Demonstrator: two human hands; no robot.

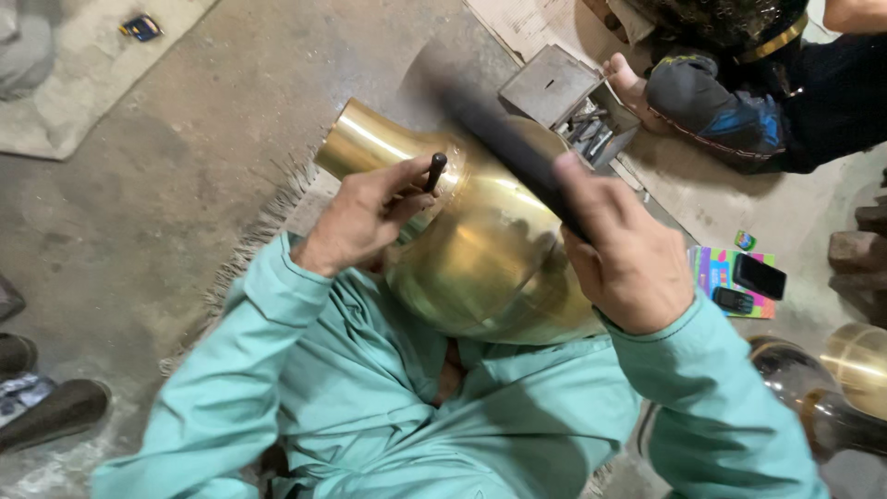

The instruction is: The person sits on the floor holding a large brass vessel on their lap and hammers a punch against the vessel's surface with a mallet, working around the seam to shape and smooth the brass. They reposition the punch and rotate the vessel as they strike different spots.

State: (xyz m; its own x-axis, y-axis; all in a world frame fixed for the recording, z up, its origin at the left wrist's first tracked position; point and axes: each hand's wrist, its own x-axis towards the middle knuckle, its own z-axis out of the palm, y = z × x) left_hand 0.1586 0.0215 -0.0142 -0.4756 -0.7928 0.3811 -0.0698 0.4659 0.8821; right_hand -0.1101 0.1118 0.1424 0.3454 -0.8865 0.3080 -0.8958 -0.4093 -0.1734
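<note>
A brass vase (pixel 480 249) is laid on its side at the centre of the frame, resting in the lap of a person in teal sleeves, its neck pointing to the upper left. A dark punch (pixel 435 172) is pinched in the closed left hand (pixel 365 217), its tip set against the vase's shoulder. A dark, blurred hammer (pixel 499 139) is gripped in the clenched right hand (pixel 628 254), raised above the vase. An open metal toolbox (pixel 573 102) is seen at the upper centre, beside another person's foot (pixel 628 88). Two phones (pixel 748 282) are lying on a colourful booklet at the right. More brass vessels (pixel 850 370) are seen at the lower right.
</note>
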